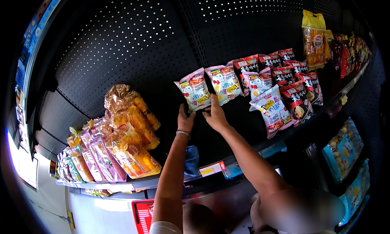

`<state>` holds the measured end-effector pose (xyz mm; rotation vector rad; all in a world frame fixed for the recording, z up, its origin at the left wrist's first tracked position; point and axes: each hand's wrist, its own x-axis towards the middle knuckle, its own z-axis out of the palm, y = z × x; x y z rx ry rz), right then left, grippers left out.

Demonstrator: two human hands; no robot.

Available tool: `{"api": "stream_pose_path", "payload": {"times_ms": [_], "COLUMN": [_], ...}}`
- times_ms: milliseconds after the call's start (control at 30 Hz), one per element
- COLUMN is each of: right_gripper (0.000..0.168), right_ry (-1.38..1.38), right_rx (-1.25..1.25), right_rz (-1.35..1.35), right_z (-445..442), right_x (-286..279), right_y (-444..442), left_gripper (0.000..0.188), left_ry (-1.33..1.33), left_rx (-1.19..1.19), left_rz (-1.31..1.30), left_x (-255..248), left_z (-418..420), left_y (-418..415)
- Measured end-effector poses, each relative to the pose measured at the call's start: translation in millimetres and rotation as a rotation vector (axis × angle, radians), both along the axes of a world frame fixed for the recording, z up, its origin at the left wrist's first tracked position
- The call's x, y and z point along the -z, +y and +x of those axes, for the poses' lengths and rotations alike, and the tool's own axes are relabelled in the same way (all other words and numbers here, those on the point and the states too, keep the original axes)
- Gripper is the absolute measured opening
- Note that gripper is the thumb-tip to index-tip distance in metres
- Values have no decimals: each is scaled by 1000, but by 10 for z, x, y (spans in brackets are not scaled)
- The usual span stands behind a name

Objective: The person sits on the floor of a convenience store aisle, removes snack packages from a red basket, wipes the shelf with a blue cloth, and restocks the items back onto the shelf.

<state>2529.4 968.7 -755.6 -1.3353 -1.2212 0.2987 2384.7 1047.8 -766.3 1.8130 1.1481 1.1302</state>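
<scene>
Both my arms reach onto a black store shelf. My left hand (185, 119) is at the lower left corner of a pink and white snack bag (196, 89) with a cartoon cat, fingers apart. At that bag's lower right edge is my right hand (216, 115), its index finger pointing up between this bag and a second, similar snack bag (225, 83). Whether the fingertips press on the bags cannot be told. Two more pink and white bags, one of them this snack bag (272, 110) at the front, stand to the right, beside several red and black snack bags (295, 101).
Clear bags of yellow packaged snacks (134, 151) and purple packs (106, 160) fill the left of the shelf. A blue cloth (191, 160) lies at the front edge near a price label (211, 169). Below are a red basket (143, 215) and blue bags (344, 150). A tall yellow bag (313, 42) stands back right.
</scene>
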Motion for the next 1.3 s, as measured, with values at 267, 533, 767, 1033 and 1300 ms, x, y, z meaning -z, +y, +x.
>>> {"api": "stream_pose_path", "payload": {"times_ms": [267, 533, 767, 1033, 1300], "right_gripper": [69, 51, 61, 53, 33], "right_ry": [-177, -39, 207, 28, -540], "right_rx": [188, -101, -657, -963, -1082], "right_rz": [45, -90, 71, 41, -52], "right_z": [-29, -546, -1027, -2173, -3415], "right_x": [124, -482, -1217, -1554, -1086], "right_y": [117, -288, -782, -1866, -2502], "left_gripper": [57, 27, 29, 39, 34], "left_ry": [-44, -398, -644, -665, -620], "left_rx": [-7, 29, 113, -92, -404], "left_rz": [49, -82, -41, 68, -94], "left_x": [68, -546, -1337, -1547, -665], "left_z": [-42, -844, -1416, -2637, -3824], "left_y": [102, -580, -1663, -3120, -4443]}}
